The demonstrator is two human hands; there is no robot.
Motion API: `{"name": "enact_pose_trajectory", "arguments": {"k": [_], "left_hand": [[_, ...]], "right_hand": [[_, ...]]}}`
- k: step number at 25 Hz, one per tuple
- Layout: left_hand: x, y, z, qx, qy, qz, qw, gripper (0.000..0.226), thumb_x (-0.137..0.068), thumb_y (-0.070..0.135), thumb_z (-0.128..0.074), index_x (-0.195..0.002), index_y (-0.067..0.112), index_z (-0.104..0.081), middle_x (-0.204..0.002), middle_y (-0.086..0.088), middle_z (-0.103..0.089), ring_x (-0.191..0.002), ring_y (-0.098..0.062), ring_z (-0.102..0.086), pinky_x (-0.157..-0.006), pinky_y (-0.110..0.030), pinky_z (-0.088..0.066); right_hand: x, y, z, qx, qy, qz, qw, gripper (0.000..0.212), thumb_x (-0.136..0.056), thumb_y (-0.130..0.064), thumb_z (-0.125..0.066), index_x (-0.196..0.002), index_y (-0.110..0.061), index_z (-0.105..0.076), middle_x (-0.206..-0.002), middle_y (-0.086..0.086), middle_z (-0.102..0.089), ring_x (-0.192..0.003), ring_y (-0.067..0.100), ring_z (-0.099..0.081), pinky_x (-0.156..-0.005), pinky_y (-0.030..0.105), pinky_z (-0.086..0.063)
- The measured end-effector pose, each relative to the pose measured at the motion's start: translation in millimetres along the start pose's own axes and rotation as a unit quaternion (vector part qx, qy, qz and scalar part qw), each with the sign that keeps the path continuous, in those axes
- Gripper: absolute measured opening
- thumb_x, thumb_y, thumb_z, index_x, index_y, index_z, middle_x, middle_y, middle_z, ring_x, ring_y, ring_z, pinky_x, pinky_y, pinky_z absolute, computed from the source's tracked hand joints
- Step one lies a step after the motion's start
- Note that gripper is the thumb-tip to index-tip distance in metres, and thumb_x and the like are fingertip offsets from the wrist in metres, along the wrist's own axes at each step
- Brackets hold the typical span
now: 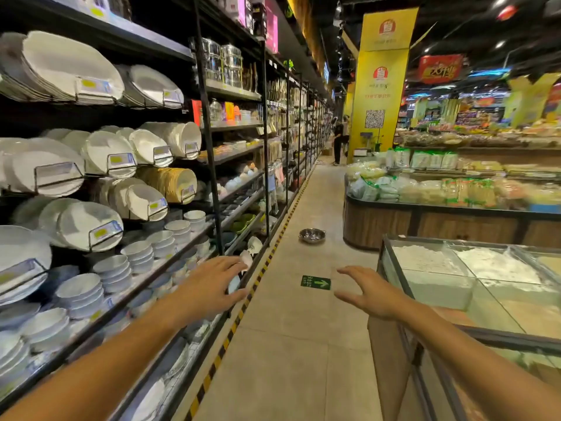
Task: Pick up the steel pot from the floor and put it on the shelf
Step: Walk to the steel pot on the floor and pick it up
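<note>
A small shiny steel pot point(312, 235) with two side handles sits upright on the tiled aisle floor, well ahead of me. Both my arms reach forward at waist height. My left hand point(209, 287) is open, palm down, fingers spread, in front of the lower shelf edge. My right hand point(365, 291) is open too, fingers curved, hovering over the aisle. Neither hand touches anything. The black metal shelf point(209, 165) runs along the left side, filled with white plates and bowls; steel pots point(223, 63) stand on an upper level.
A glass-topped freezer case point(473, 287) stands close on my right. Beyond it is a wooden display counter point(425, 226) with packaged food. A yellow-black hazard strip point(243, 311) lines the shelf base. A green arrow sign point(315, 282) is on the floor. A person point(338, 141) stands far down the aisle.
</note>
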State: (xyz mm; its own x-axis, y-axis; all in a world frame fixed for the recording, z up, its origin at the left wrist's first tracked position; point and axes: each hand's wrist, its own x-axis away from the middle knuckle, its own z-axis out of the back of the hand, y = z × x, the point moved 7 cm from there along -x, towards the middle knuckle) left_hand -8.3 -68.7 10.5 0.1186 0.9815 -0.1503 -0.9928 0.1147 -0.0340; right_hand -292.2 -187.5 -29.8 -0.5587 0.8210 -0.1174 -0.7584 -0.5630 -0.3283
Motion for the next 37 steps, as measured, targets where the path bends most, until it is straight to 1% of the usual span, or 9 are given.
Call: {"name": "enact_pose_trajectory", "arguments": {"k": [1,5,9,15,17,21,27,31,37], "left_hand": [[-28,-8,-10,-0.001,-0.005,-0.002,1.0,0.084,-0.083,0.075,-0.019,-0.153,0.028,-0.026,-0.161,0.005,-0.023,-0.146,-0.014,-0.018,-0.117,-0.032,-0.014],[-154,-60,-56,-0.002,-0.003,-0.007,1.0,0.071,-0.092,0.066,-0.035,-0.153,0.031,-0.024,-0.162,0.006,-0.02,-0.148,-0.014,-0.015,-0.119,-0.035,-0.014],[-286,-123,-86,-0.003,0.003,-0.037,0.999,0.07,-0.092,0.066,-0.036,-0.152,0.032,-0.024,-0.162,0.007,-0.021,-0.148,-0.014,-0.016,-0.12,-0.036,-0.015],[-483,-186,-143,0.024,-0.018,-0.064,0.997,0.075,-0.085,0.074,-0.031,-0.15,0.036,-0.027,-0.16,0.008,-0.026,-0.146,-0.015,-0.021,-0.119,-0.042,-0.021],[-550,-196,-169,0.022,-0.027,-0.084,0.996,0.074,-0.087,0.071,-0.032,-0.15,0.034,-0.028,-0.16,0.007,-0.026,-0.146,-0.015,-0.02,-0.12,-0.038,-0.018],[-689,-209,-219,0.019,-0.03,-0.104,0.994,0.071,-0.091,0.065,-0.035,-0.152,0.028,-0.028,-0.16,0.004,-0.026,-0.147,-0.016,-0.02,-0.119,-0.035,-0.014],[-894,-258,-269,0.031,-0.056,-0.058,0.996,0.071,-0.091,0.065,-0.037,-0.152,0.029,-0.028,-0.161,0.003,-0.025,-0.147,-0.017,-0.018,-0.119,-0.036,-0.013],[-995,-293,-298,0.039,-0.066,-0.036,0.996,0.07,-0.092,0.062,-0.038,-0.152,0.027,-0.029,-0.161,0.002,-0.026,-0.147,-0.018,-0.019,-0.119,-0.036,-0.014],[-1178,-360,-393,0.055,-0.097,-0.021,0.994,0.07,-0.093,0.063,-0.036,-0.152,0.026,-0.028,-0.162,0.001,-0.024,-0.147,-0.019,-0.018,-0.118,-0.036,-0.013]], "right_hand": [[-21,10,-5,-0.008,-0.001,-0.006,1.0,0.074,-0.088,-0.067,-0.05,-0.149,-0.025,-0.04,-0.154,-0.002,-0.042,-0.14,0.017,-0.036,-0.113,0.032,-0.03],[-132,53,-19,-0.003,0.005,-0.03,1.0,0.103,-0.065,-0.086,-0.03,-0.149,-0.026,-0.04,-0.154,-0.002,-0.041,-0.141,0.016,-0.036,-0.113,0.032,-0.03],[-253,97,-21,-0.012,0.01,-0.085,0.996,0.083,-0.081,-0.074,-0.045,-0.149,-0.026,-0.04,-0.155,-0.001,-0.04,-0.141,0.018,-0.036,-0.112,0.033,-0.031],[-394,183,-24,-0.024,0.021,-0.138,0.99,0.087,-0.078,-0.078,-0.039,-0.149,-0.028,-0.039,-0.156,-0.002,-0.04,-0.142,0.017,-0.035,-0.113,0.034,-0.03],[-448,223,-30,-0.028,0.021,-0.15,0.988,0.089,-0.075,-0.08,-0.036,-0.149,-0.029,-0.038,-0.156,-0.004,-0.04,-0.142,0.016,-0.035,-0.113,0.034,-0.031],[-568,308,-43,-0.025,0.034,-0.132,0.99,0.075,-0.087,-0.067,-0.048,-0.15,-0.028,-0.037,-0.157,-0.003,-0.038,-0.143,0.016,-0.033,-0.113,0.033,-0.029],[-764,436,-40,-0.033,0.005,-0.126,0.991,0.069,-0.091,-0.061,-0.051,-0.15,-0.026,-0.039,-0.157,-0.001,-0.039,-0.143,0.018,-0.034,-0.113,0.033,-0.028],[-874,497,-50,-0.054,-0.02,-0.135,0.989,0.068,-0.092,-0.061,-0.051,-0.149,-0.028,-0.04,-0.156,-0.002,-0.039,-0.142,0.018,-0.034,-0.112,0.033,-0.028],[-1048,596,-91,-0.056,-0.059,-0.137,0.987,0.066,-0.093,-0.058,-0.051,-0.149,-0.026,-0.039,-0.156,-0.001,-0.039,-0.142,0.019,-0.034,-0.111,0.03,-0.027]]}}
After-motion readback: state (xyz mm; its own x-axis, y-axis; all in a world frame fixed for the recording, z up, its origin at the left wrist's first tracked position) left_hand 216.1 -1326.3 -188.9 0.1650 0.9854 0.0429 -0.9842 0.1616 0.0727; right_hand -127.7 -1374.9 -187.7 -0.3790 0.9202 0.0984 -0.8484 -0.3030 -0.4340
